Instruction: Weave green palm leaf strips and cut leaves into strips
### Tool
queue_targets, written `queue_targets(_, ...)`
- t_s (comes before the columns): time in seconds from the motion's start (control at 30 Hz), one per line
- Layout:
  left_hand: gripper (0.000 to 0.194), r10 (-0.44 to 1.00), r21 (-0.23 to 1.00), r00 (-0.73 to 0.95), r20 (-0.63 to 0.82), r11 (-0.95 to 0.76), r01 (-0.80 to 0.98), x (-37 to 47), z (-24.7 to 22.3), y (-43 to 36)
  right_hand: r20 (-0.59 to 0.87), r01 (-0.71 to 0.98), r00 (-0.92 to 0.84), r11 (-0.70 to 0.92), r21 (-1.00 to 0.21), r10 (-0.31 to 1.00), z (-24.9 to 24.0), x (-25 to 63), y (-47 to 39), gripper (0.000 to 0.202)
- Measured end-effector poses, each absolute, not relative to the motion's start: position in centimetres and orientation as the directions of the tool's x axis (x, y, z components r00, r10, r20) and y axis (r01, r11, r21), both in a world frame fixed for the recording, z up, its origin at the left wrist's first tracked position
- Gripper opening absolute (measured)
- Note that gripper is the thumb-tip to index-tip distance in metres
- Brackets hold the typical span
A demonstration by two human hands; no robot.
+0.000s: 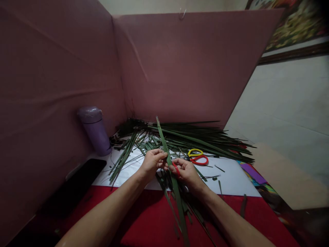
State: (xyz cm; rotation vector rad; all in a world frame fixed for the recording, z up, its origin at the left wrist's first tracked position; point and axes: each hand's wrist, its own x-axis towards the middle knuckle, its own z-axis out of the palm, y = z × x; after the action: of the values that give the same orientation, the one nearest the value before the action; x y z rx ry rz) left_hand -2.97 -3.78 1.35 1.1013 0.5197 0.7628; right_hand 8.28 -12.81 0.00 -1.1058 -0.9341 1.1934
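Note:
A long green leaf strip (161, 135) runs from its pale, cut-looking tip above my hands down toward the front edge. My left hand (154, 160) pinches it between thumb and fingers from the left side. Closed at the leaf's right edge, my right hand (186, 171) has a curved red handle (176, 169) in its fingers; the rest of that tool is hidden. Just beyond the right hand lies a pair of scissors (197, 157) with one yellow and one red loop. Loose leaf pieces hang and lie beneath both hands.
A heap of long leaves (205, 139) spreads across the back of the white sheet (231, 176), with cut strips (124, 154) at left. A purple tumbler (96, 132) and a dark phone-like slab (77, 185) stand left. Pink panels (190, 68) enclose the back and left. Red cloth (144, 219) covers the front.

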Motion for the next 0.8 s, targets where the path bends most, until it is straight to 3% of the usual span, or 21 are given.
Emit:
queue_targets(0.3, 0.022, 0.776, 0.940, 0.631, -0.017, 0.227, -0.254, -3.0, 1.3, -3.8, 0.017, -0.269, 0.106, 0.046, -0.962, 0.994, -0.7, 8.5, -12.7, 0.040)
queue_targets(0.6, 0.021, 0.814, 0.924, 0.579, 0.040, 0.190, -0.331, -3.4, 1.3, -2.4, 0.014, -0.205, 0.077, 0.030, -0.978, 0.997, -0.7, 8.6, -12.9, 0.036)
queue_targets(0.8, 0.017, 0.813, 0.946, 0.582, 0.028, 0.166, -0.278, -3.6, 1.2, -2.0, -0.039, -0.155, 0.131, -0.018, -0.988, 0.991, -0.5, 8.4, -12.8, 0.040)
